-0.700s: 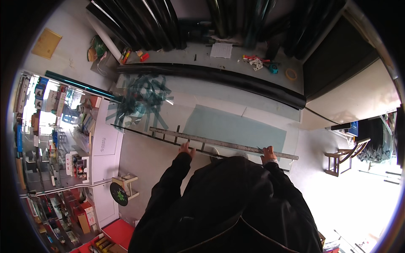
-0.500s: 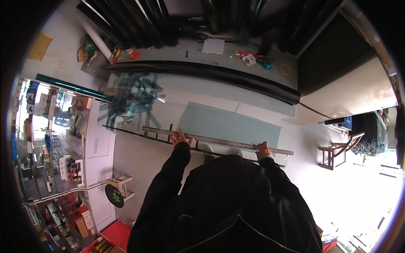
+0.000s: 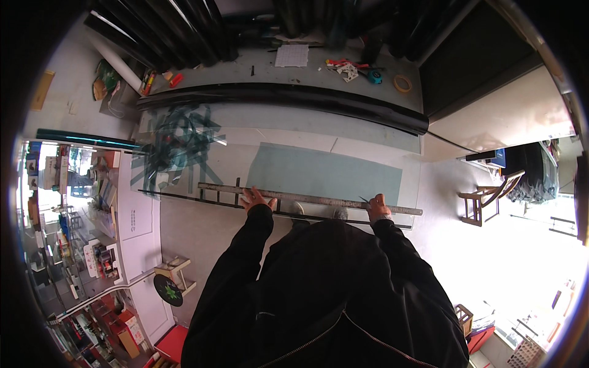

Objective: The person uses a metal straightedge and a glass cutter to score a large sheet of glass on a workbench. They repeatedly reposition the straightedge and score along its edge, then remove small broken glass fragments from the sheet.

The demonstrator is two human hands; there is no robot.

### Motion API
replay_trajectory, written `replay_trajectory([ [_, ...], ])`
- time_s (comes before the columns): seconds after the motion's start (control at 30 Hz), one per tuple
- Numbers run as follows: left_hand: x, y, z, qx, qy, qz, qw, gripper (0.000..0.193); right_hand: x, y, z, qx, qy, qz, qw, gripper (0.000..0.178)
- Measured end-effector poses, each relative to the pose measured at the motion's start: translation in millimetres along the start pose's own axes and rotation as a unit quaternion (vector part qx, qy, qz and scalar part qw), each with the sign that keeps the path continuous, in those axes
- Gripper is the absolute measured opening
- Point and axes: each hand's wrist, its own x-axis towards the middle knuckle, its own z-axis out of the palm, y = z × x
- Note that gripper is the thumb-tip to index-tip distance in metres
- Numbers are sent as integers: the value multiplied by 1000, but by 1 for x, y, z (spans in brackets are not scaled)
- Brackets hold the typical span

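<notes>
A long, narrow grey straightedge [image 3: 307, 197] lies across the near part of a pale blue-green film sheet [image 3: 325, 167] on a glass tabletop. My left hand [image 3: 257, 200] presses on the bar left of the sheet, its fingers spread. Near the bar's right end, my right hand [image 3: 380, 208] is closed round a small tool. Only a thin dark tip, like a knife blade, shows pointing left from the fingers; the rest is hidden.
Tangled dark green film strips [image 3: 184, 138] lie at the table's left. A long black roll [image 3: 282, 95] spans the back, with a tape measure [image 3: 375, 77] and a tape ring [image 3: 402, 83] beyond. A wooden chair [image 3: 488, 197] stands at the right; a small stool [image 3: 175, 273] at the lower left.
The whole view has shifted slightly. Both hands keep about the same places on the straightedge, and the film sheet shows no clear movement.
</notes>
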Motion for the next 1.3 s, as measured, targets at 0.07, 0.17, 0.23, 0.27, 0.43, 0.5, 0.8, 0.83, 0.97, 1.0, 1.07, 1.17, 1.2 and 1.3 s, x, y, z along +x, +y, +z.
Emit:
replay_trajectory([
  [0.07,-3,-1,-1,-9,5,-9,1000,115,-1,0,-3,1,-21,2,1000,24],
  [0.17,-7,0,-1,-7,16,-16,1000,115,-2,4,-3,-21,-40,-35,998,33],
  [0.23,-8,1,0,-3,17,-19,1000,115,1,7,-1,-83,-65,-57,993,33],
  [0.27,-8,1,0,-1,12,-21,1000,115,2,9,1,-41,-52,-48,997,33],
  [0.43,-10,0,-5,-8,7,-17,1000,114,6,11,11,-31,-87,30,995,34],
  [0.5,-13,-1,-7,-35,-4,-30,999,113,7,9,13,-26,-72,19,997,35],
  [0.8,-14,0,-8,-37,4,-47,998,114,1,1,-6,-96,-76,-41,992,33],
  [0.83,-13,0,-8,-33,-5,-49,998,114,1,0,-9,-136,-91,-57,985,33],
  [0.97,-13,-1,-11,-28,-26,-49,998,113,-1,-2,-15,-126,-104,-55,985,33],
  [1.0,-13,-1,-11,-27,-28,-46,998,112,-1,-2,-15,-137,-112,-54,983,33],
  [1.07,-13,-2,-11,-17,-24,-45,999,112,-1,-2,-13,-114,-92,-45,988,33],
  [1.17,-12,-2,-9,-7,-30,-46,998,111,-1,-2,-8,-29,-43,-8,999,33],
  [1.2,-12,-3,-7,-5,-26,-48,998,111,-2,-1,-7,-14,-51,12,999,32],
  [1.3,-11,-4,-2,-25,8,-37,999,113,-3,0,-3,18,-30,24,999,27],
])
